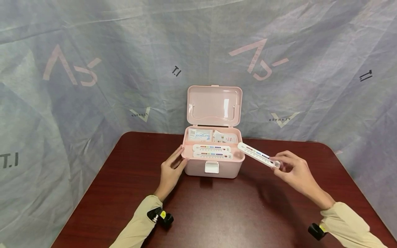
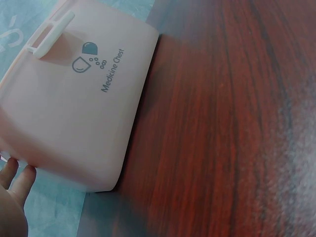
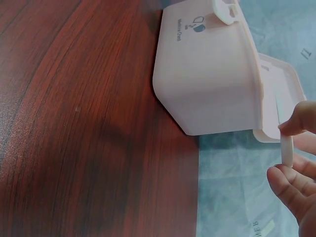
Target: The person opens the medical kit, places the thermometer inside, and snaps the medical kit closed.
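Observation:
A pink medicine chest [image 1: 214, 169] stands on the table with its lid raised. Inside lie two white thermometers [image 1: 212, 148] with coloured scales, side by side in the front part. My right hand [image 1: 293, 169] pinches a third thermometer [image 1: 257, 155] by one end, its other end tilted up at the chest's right rim. In the right wrist view that thermometer [image 3: 286, 150] shows only its narrow end, between thumb and fingers. My left hand [image 1: 171, 171] rests its extended fingers against the chest's left side; in the left wrist view the fingertips [image 2: 27, 177] touch the wall.
Behind the thermometers, the chest's back part holds a surgical packet [image 1: 200, 135] and another white packet [image 1: 225, 137]. The lid [image 1: 214, 105] leans back near a grey printed cloth [image 1: 121, 51]. A dark red wooden table [image 1: 229, 213] lies under everything.

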A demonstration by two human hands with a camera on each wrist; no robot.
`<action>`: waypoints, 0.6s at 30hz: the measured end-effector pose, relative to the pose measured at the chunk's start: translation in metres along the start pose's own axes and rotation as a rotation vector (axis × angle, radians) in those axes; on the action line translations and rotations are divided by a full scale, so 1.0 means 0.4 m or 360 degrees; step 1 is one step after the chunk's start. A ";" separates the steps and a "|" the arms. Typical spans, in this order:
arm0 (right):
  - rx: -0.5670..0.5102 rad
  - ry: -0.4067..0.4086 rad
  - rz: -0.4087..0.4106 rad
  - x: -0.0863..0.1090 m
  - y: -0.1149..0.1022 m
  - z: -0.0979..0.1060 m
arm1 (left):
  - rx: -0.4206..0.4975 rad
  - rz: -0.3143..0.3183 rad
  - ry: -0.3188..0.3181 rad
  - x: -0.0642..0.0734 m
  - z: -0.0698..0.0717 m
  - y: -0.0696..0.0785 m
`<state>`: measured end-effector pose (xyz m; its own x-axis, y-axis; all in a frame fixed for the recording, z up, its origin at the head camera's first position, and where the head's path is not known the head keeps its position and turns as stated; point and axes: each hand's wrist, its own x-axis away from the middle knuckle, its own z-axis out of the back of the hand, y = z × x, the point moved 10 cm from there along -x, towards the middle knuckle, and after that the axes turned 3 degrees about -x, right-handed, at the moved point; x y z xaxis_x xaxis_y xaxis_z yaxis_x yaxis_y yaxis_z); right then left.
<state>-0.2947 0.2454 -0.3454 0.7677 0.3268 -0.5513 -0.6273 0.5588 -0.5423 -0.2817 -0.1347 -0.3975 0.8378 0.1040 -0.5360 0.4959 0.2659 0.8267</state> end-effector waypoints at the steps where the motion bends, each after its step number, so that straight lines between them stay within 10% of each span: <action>1: -0.0002 0.0000 0.0006 -0.001 -0.001 -0.001 | -0.0003 0.0004 -0.0004 0.000 0.001 0.009; 18: -0.0067 -0.0024 0.0063 -0.017 -0.011 -0.022 | -0.0017 0.0060 -0.0012 0.003 -0.001 0.011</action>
<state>-0.2983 0.2339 -0.3446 0.7437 0.3598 -0.5635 -0.6622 0.5127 -0.5465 -0.2788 -0.1332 -0.3946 0.8576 0.1068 -0.5030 0.4614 0.2723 0.8444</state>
